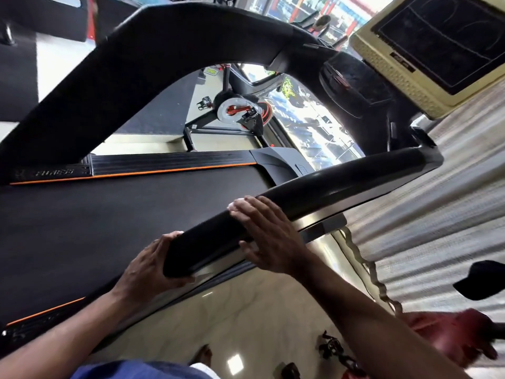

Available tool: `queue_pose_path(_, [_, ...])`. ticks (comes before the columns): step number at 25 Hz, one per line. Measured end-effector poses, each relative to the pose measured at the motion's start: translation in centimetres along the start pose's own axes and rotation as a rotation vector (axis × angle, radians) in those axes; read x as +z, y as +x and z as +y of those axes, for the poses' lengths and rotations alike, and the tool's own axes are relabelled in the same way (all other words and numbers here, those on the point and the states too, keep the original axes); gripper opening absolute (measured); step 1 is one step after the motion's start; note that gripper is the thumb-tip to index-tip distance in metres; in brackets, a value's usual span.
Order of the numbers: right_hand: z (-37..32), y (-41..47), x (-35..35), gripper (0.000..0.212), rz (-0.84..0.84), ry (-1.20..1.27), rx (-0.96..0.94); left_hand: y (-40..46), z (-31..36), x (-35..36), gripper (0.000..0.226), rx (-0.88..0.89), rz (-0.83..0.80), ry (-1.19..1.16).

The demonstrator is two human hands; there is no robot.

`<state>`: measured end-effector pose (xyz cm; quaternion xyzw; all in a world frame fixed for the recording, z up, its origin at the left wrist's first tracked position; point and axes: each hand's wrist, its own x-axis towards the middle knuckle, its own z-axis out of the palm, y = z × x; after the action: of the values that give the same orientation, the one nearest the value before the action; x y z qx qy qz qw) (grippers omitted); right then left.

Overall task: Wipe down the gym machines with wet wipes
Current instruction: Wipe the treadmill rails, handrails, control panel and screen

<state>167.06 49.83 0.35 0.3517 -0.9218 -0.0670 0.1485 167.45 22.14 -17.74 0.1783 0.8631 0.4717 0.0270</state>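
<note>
The right hand (263, 236) lies flat-fingered over the treadmill handrail (314, 192) at frame centre, pressing a white wet wipe (237, 208) onto it. Lower left, the left hand (149, 265) grips the rail's end. Beyond lies the treadmill belt (109, 228).

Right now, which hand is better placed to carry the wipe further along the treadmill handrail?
Right. The right hand lies over the handrail with the white wipe under its fingers; the left hand only holds the rail's near end.
</note>
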Motion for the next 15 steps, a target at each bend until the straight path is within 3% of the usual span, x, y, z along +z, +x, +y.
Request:
queue_pose_path(2, [3.4, -3.5, -0.2, 0.066, 0.090, -0.053, 0.133, 0.1, 0.0, 0.1, 0.108, 0.011, -0.004, -0.002])
queue_pose_path(5, [7.9, -5.9, -0.3, 0.070, 0.247, -0.088, 0.569, 0.1, 0.3, 0.2, 0.110, 0.021, 0.008, 0.013])
queue_pose_path(8, [5.2, -4.1, 1.8, 0.076, 0.429, 0.085, 0.868, 0.1, 0.3, 0.1, 0.111, 0.028, 0.016, 0.033])
queue_pose_path(12, [-7.7, -1.1, 7.2, 0.080, 0.456, 0.327, 0.887, -0.1, 0.3, 0.3, 0.107, 0.015, 0.032, 0.028])
queue_pose_path(15, [-9.5, -2.2, 8.4, 0.077, 0.345, 0.264, 0.814, 0.0, 0.3, 0.4, 0.103, 0.060, 0.041, 0.033])
